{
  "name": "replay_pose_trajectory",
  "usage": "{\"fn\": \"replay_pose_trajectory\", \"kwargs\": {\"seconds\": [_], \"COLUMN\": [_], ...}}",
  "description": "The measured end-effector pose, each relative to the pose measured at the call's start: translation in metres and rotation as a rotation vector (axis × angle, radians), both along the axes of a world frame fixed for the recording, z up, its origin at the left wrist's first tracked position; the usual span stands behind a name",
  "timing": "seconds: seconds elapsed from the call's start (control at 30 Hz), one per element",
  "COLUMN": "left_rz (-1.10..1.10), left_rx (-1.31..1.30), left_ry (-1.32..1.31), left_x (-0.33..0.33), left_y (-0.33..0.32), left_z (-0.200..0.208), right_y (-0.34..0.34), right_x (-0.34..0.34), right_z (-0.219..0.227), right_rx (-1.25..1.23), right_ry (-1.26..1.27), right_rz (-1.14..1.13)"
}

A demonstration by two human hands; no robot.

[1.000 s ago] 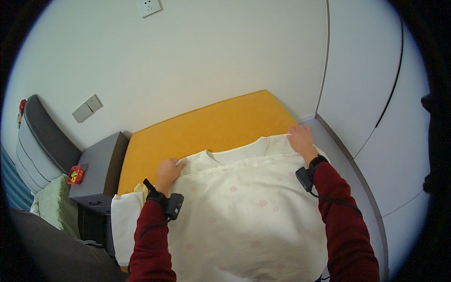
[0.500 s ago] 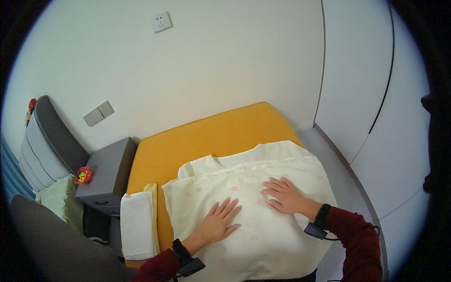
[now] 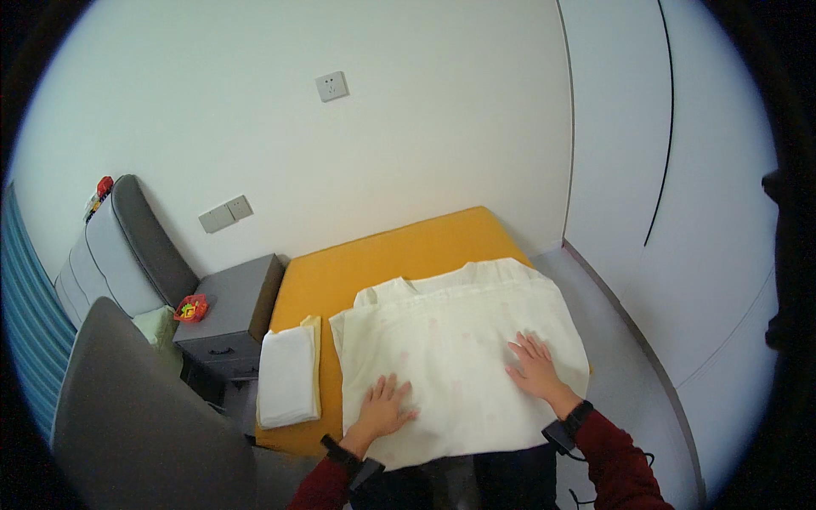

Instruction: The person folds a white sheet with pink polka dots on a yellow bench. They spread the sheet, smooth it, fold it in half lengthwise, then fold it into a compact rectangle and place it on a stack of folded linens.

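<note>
A pale cream cloth with faint pink spots is spread over an orange-covered surface. Its far edge is uneven, with raised folds, and its near edge lies in front of my dark-trousered legs. My left hand rests on the cloth near its left side, fingers stretched out. Toward the right side, my right hand lies open on it too, fingers spread. Neither hand grips anything. Left of the cloth sits a folded white cloth, with a pale yellow cloth along its right edge.
A grey bedside cabinet bears a red basket of small colourful pieces. A grey chair-like back fills the lower left. White cupboard doors stand to the right, and a wall lies beyond.
My hands have moved farther apart over the cream cloth, toward its two sides. The view has shifted, so the cloth's near edge and my legs now show more fully.
</note>
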State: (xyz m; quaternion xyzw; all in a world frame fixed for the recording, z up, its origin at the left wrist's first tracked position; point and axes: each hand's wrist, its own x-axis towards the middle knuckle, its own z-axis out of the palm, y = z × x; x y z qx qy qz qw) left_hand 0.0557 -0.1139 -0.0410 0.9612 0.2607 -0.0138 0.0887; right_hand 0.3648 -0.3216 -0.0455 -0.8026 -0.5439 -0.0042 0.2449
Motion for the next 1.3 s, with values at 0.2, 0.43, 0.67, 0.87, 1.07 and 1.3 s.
{"fn": "replay_pose_trajectory", "kwargs": {"seconds": [0.2, 0.43, 0.67, 0.87, 1.07, 1.3], "left_rz": [0.354, 0.819, 0.705, 0.853, 0.685, 0.549], "left_rx": [-0.047, -0.223, -0.106, -0.519, -0.585, -0.600], "left_ry": [-0.743, -0.921, -0.873, -1.338, -1.535, -1.344], "left_x": [-0.122, -0.145, -0.130, -0.139, -0.165, -0.185], "left_y": [-0.071, -0.114, -0.109, -0.095, -0.080, -0.096], "left_z": [0.011, -0.034, -0.019, -0.009, -0.008, -0.035], "right_y": [-0.147, -0.206, -0.177, -0.179, -0.183, -0.189], "right_x": [0.005, -0.001, 0.004, 0.021, 0.030, 0.029], "right_z": [-0.045, -0.096, -0.087, -0.056, -0.024, -0.068], "right_rx": [0.423, 0.442, 0.483, 0.844, 0.996, 1.199], "right_ry": [0.352, 1.229, 1.201, 0.744, 0.706, 0.894], "right_rz": [-0.583, -0.776, -0.651, -0.622, -0.546, -0.533]}}
